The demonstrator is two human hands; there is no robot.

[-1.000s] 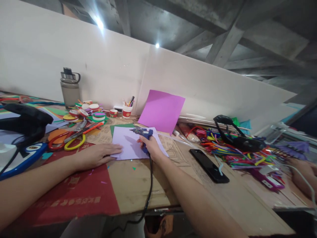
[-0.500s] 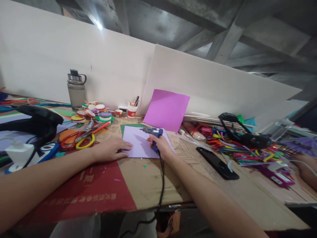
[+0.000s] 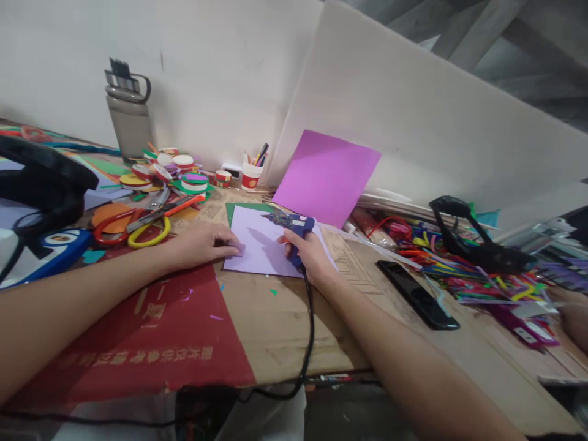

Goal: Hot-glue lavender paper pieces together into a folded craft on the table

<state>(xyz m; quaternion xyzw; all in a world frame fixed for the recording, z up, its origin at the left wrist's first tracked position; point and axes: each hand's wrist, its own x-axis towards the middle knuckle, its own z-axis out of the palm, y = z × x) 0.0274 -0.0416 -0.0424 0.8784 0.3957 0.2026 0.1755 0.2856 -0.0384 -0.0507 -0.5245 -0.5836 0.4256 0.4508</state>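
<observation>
A blue hot glue gun (image 3: 298,229) is gripped in my right hand (image 3: 312,254), its nozzle pointing left above a lilac sheet of paper (image 3: 257,260). Its black cord hangs down past the table's front edge. My left hand (image 3: 209,245) is at the sheet's left edge, thumb and fingers closed on the paper there; the exact hold at the fingertips is small and hard to see. Under the lilac sheet, a green sheet (image 3: 235,209) sticks out at the back left. Behind it, a bright purple sheet (image 3: 328,174) leans on the white board.
Scissors (image 3: 149,223), ribbon rolls (image 3: 184,165) and a water bottle (image 3: 131,119) stand to the left. A cup of pens (image 3: 252,173) is at the back. Rightward are a black phone (image 3: 416,294), colourful pipe cleaners (image 3: 459,269) and another person's hand (image 3: 574,318).
The view has tilted downward. My left fingers, earlier spread flat on the lilac sheet, have drawn together at its left edge. The glue gun stays in my right hand above the paper.
</observation>
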